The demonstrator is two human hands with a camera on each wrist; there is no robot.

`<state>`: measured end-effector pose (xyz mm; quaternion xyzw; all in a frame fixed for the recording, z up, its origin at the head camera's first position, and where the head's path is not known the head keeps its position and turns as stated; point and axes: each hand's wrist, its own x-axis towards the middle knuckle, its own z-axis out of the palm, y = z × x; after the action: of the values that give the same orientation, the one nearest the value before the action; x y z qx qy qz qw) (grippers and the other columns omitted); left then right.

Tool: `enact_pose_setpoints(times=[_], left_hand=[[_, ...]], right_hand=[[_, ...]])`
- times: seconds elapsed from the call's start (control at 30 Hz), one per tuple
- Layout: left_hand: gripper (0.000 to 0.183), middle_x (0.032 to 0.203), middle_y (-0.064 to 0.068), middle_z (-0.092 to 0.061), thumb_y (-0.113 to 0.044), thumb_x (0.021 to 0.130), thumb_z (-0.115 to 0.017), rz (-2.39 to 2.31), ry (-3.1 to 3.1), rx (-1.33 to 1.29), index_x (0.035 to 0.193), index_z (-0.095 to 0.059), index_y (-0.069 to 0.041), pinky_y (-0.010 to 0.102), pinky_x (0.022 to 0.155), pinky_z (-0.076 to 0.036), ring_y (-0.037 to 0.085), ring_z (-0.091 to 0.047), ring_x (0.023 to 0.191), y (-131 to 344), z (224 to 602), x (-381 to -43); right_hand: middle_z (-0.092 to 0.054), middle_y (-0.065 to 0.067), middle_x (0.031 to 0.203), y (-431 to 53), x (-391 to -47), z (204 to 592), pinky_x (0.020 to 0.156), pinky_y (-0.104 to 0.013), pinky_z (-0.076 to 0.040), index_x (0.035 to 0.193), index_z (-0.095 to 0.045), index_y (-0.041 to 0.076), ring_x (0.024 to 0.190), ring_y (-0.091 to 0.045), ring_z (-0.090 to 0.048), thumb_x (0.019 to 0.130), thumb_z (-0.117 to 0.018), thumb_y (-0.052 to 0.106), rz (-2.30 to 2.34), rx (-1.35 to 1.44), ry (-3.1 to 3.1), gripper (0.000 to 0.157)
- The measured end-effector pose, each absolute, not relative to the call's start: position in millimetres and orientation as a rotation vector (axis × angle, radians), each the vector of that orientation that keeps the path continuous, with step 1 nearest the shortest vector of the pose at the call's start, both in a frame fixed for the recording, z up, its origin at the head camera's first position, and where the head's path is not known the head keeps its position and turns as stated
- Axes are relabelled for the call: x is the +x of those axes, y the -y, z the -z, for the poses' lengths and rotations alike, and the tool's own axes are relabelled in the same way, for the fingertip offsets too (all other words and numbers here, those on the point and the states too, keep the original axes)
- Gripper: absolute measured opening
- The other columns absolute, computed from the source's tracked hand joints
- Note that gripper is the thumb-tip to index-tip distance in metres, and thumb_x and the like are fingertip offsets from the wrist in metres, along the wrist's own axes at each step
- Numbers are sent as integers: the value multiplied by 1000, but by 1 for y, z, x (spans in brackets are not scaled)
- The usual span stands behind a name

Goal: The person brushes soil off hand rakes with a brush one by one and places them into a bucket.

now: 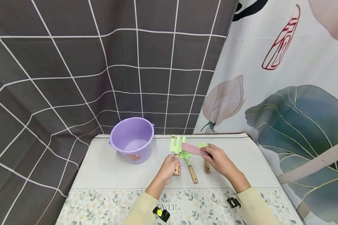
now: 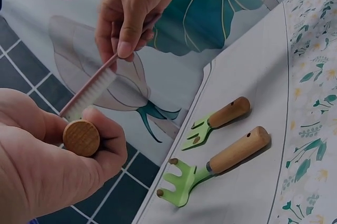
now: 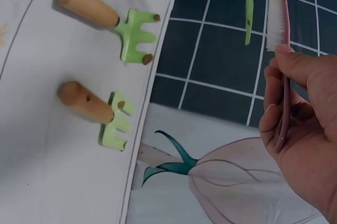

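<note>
My left hand grips the wooden handle of a green garden fork and holds it above the table. My right hand pinches a pink brush with white bristles; the brush lies across next to the fork's green head. In the right wrist view the brush stands up from my fingers, with the fork's green head edge-on beside it. Two more green tools with wooden handles, a small rake and a small fork, lie on the white cloth below my hands.
A purple bucket stands at the table's back left. A floral cloth covers the near edge. A dark checked curtain and a flower-print curtain hang close behind the table.
</note>
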<state>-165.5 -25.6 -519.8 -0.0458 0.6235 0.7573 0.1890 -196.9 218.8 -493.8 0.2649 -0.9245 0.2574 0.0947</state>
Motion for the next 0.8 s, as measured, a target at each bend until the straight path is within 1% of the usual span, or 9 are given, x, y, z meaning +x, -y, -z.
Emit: enact_pose_setpoints(times=[0.1, 0.3, 0.47, 0.8], left_hand=[[30, 91, 5, -51, -18, 112, -38, -2135, -1753, -129, 131, -38, 5, 17, 56, -52, 10, -52, 69, 25, 520, -166], [35, 91, 5, -52, -17, 112, -38, -2150, -1749, -123, 135, -35, 9, 17, 57, -52, 10, -52, 69, 26, 519, -165], [31, 90, 5, -52, -17, 112, -39, -2160, -1752, -110, 132, -37, 7, 18, 57, -53, 11, -52, 68, 25, 518, -162], [31, 91, 6, -52, -16, 112, -39, -2169, -1729, -110, 133, -37, 7, 18, 55, -52, 10, -51, 67, 21, 518, -163]], right_hand=[[-62, 1, 91, -215, -199, 492, 59, -22, -47, 113, -73, 3, 74, -6, -48, 92, -76, 6, -756, 804, 2763, 21], [-64, 1, 92, -208, -204, 488, 60, -22, -47, 115, -74, 4, 74, -6, -49, 94, -75, 8, -763, 854, 2794, 22], [-63, 1, 91, -205, -208, 487, 61, -22, -47, 115, -74, 4, 74, -6, -48, 94, -74, 7, -750, 863, 2813, 21], [-64, -3, 91, -203, -213, 488, 60, -24, -48, 114, -74, 1, 73, -7, -49, 93, -75, 6, -711, 865, 2811, 21]])
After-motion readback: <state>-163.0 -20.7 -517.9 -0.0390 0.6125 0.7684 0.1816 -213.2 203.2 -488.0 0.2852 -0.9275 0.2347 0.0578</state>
